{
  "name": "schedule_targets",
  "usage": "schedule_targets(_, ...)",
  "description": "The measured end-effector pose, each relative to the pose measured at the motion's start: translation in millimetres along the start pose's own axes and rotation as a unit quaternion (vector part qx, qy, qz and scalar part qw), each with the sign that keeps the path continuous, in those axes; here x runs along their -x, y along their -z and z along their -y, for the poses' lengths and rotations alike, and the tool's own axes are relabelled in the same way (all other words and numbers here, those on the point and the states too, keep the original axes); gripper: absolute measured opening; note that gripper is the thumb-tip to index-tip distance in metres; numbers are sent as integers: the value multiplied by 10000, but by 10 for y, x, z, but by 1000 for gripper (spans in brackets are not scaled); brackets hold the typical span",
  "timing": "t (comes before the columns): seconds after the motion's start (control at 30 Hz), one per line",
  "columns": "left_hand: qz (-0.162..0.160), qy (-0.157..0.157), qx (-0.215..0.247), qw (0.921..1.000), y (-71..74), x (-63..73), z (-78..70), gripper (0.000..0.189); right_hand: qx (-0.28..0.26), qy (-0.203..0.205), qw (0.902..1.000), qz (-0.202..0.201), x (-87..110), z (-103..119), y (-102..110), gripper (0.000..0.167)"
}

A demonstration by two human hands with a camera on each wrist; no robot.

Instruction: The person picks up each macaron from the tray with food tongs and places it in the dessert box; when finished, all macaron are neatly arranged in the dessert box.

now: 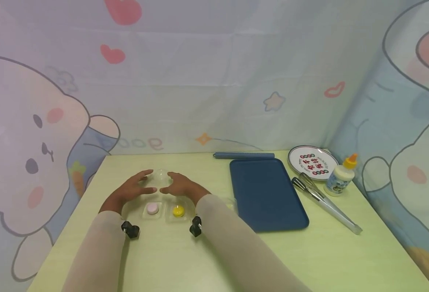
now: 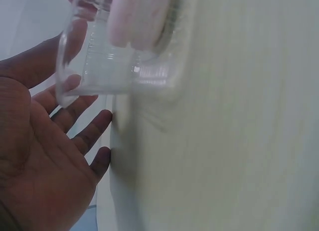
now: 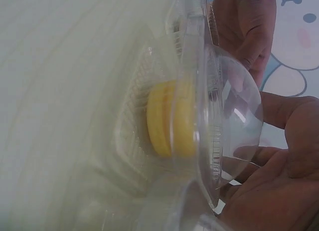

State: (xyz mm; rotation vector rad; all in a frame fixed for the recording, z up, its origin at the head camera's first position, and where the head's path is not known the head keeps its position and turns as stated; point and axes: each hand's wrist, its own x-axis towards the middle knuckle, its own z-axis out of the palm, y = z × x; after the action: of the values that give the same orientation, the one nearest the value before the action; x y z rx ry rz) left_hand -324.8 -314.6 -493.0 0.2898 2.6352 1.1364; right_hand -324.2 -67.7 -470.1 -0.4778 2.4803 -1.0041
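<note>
Two clear plastic containers lie on the table: one holds a pink macaron (image 1: 152, 208), the other a yellow macaron (image 1: 178, 211). Beyond them, between the hands, is a clear plastic dome (image 1: 160, 175). My left hand (image 1: 135, 187) stands at its left with fingers spread; in the left wrist view, fingertips reach down near the tabletop behind the pink macaron's container (image 2: 107, 66). At the dome's right my right hand (image 1: 182, 186) has loosely bent fingers. In the right wrist view they lie behind the dome (image 3: 244, 111); whether they touch it I cannot tell.
Right of the hands lies a dark blue tray (image 1: 269, 194), with a blue rolled item (image 1: 243, 155) behind it. Farther right are a printed plate (image 1: 313, 162), metal tongs (image 1: 327, 202) and a glue-style bottle (image 1: 340, 178). A clear container (image 1: 232, 204) is partly hidden by the right sleeve.
</note>
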Motion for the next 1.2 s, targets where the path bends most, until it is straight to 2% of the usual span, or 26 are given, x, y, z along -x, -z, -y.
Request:
schedule_targets(0.27, -143, -295, -50, 9994, -11, 35, -24, 86, 149, -23, 9998, -117, -8, -1, -12, 80)
schedule_targets(0.47, -315, -759, 346, 9960, -12, 65, -59, 75, 240, 121, 9988, -421, -9, 13, 7, 72)
schedule_targets(0.57, -553, -770, 372, 9948, -25, 52, -66, 70, 133, 251, 9976, -632, -10, 12, 10, 66)
schedule_targets(0.73, -1184, -722, 100, 9903, -50, 17, -56, 61, -88, 490, 9932, -1051, -19, 33, 5, 54)
schedule_targets(0.83, -1405, -709, 166, 9874, -47, 17, -93, 60, -118, 585, 9888, -1366, -22, 59, 1, 45)
schedule_targets(1.03, -1324, -691, 532, 9873, -23, 48, -182, 68, -393, 506, 9790, -1935, 34, 96, 24, 32)
schedule_targets(1.2, -1138, -617, 456, 9905, 6, 86, -195, 71, -986, 504, 9727, -2042, 82, 105, 33, 19)
